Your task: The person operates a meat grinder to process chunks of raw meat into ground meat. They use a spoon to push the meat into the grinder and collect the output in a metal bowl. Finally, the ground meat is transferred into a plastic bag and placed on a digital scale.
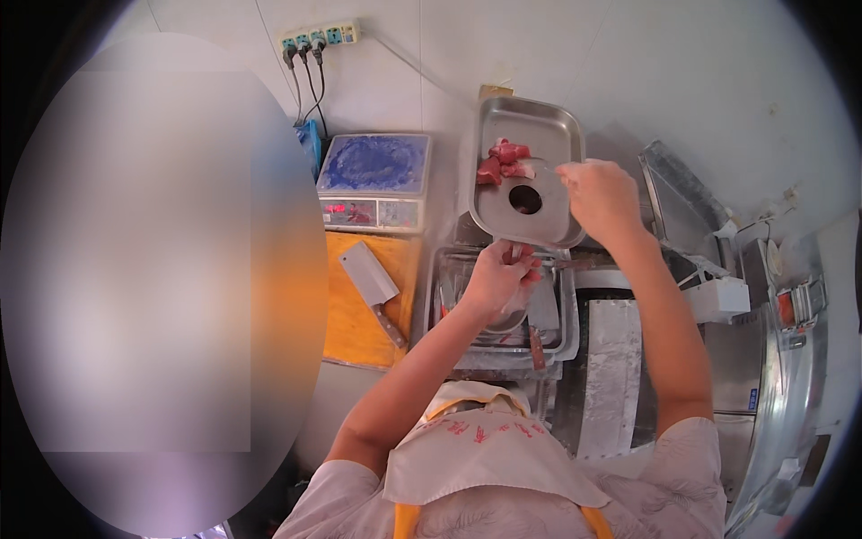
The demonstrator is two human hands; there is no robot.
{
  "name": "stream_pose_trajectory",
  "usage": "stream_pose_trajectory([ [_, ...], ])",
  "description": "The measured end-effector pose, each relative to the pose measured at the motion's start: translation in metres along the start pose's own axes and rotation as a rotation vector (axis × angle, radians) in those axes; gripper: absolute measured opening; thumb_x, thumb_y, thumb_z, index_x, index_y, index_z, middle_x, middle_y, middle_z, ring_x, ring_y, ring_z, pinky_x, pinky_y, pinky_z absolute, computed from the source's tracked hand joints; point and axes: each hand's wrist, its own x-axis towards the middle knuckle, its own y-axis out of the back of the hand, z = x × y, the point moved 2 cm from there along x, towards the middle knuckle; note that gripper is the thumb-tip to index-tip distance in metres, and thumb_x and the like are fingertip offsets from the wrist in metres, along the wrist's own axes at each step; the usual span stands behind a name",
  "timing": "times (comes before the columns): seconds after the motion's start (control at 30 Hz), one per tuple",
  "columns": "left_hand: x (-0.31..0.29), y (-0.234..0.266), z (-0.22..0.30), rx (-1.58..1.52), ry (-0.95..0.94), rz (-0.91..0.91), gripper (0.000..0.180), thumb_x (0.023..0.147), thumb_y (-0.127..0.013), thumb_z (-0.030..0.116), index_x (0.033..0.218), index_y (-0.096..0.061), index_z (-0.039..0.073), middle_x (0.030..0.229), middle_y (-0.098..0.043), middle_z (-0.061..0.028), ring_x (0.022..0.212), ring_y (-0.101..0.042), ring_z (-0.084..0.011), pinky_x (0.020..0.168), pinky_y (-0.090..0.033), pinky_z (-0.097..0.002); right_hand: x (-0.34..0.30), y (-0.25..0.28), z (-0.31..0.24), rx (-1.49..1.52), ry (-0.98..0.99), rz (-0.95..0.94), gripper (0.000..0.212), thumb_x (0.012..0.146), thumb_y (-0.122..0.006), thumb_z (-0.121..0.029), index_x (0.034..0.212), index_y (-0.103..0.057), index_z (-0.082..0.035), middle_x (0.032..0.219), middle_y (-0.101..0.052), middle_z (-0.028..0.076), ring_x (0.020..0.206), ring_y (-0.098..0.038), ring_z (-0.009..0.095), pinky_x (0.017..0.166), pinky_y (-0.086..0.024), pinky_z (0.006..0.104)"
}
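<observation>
A rectangular steel tray [498, 216] with a round dark hole near its front stands against the wall. Several chunks of red meat [508, 154] lie in its left half, beside the hole. My right hand [600, 198] is over the tray's right rim, fingers pinched together; whatever is between them is too small to make out. Just below the tray's near edge is my left hand [505, 277], its fingers curled closed around something pale that I cannot identify. Beneath it sits a lower metal tray [567, 334], holding a clear bowl and other items partly hidden by my hand.
A cleaver [370, 274] lies on an orange board [346, 337] at left, below a scale [373, 171] with a blue-smeared top. A knife with a brown handle [537, 349] crosses the lower tray's front edge. Plugs fill part of a power strip [319, 36] on the wall. The far left is blurred.
</observation>
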Motion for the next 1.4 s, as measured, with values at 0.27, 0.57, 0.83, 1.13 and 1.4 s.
stream_pose_trajectory([
  [0.27,0.005,0.005,-0.010,-0.066,-0.014,0.004,0.015,0.105,-0.059,-0.004,0.120,-0.062,-0.004,0.104,-0.069,-0.0120,0.087,-0.067,-0.0171,0.075,-0.057,-0.0306,-0.027,0.025,-0.011,-0.025,0.022,-0.207,0.024,0.096,-0.062,-0.010,0.110,-0.082,-0.011,0.095,-0.076,0.018,0.093,-0.073,0.039,0.081,-0.058,0.0491],
  [0.57,0.003,-0.001,-0.003,-0.013,0.004,-0.002,0.017,0.104,-0.060,-0.004,0.120,-0.062,-0.005,0.105,-0.070,-0.0128,0.088,-0.070,-0.0195,0.075,-0.057,-0.0310,0.031,0.006,-0.007,0.166,0.080,0.152,0.023,0.096,-0.062,-0.011,0.109,-0.081,-0.011,0.091,-0.074,0.017,0.090,-0.071,0.040,0.079,-0.057,0.0505],
  [0.83,0.002,0.003,-0.006,-0.037,0.000,-0.015,0.017,0.104,-0.062,-0.001,0.121,-0.063,-0.003,0.106,-0.070,-0.0120,0.090,-0.071,-0.0191,0.077,-0.057,-0.0309,-0.019,0.018,0.004,-0.044,0.001,-0.123,0.023,0.095,-0.064,-0.013,0.109,-0.082,-0.015,0.093,-0.074,0.014,0.091,-0.071,0.039,0.079,-0.056,0.0502],
  [1.13,0.005,0.003,-0.005,-0.063,-0.040,0.023,0.015,0.103,-0.062,-0.003,0.118,-0.063,-0.003,0.105,-0.069,-0.0102,0.095,-0.072,-0.0193,0.079,-0.058,-0.0317,0.016,0.020,-0.008,0.142,-0.027,-0.026,0.023,0.098,-0.062,-0.013,0.110,-0.081,-0.013,0.098,-0.076,0.015,0.094,-0.072,0.038,0.081,-0.056,0.0484],
  [1.4,0.003,-0.003,-0.003,-0.031,-0.038,0.000,0.016,0.101,-0.056,-0.007,0.115,-0.064,-0.006,0.107,-0.067,-0.0087,0.105,-0.070,-0.0193,0.089,-0.058,-0.0330,0.044,-0.023,0.003,-0.055,0.101,-0.106,0.022,0.098,-0.063,-0.014,0.110,-0.081,-0.011,0.098,-0.076,0.016,0.094,-0.071,0.040,0.081,-0.055,0.0486],
])
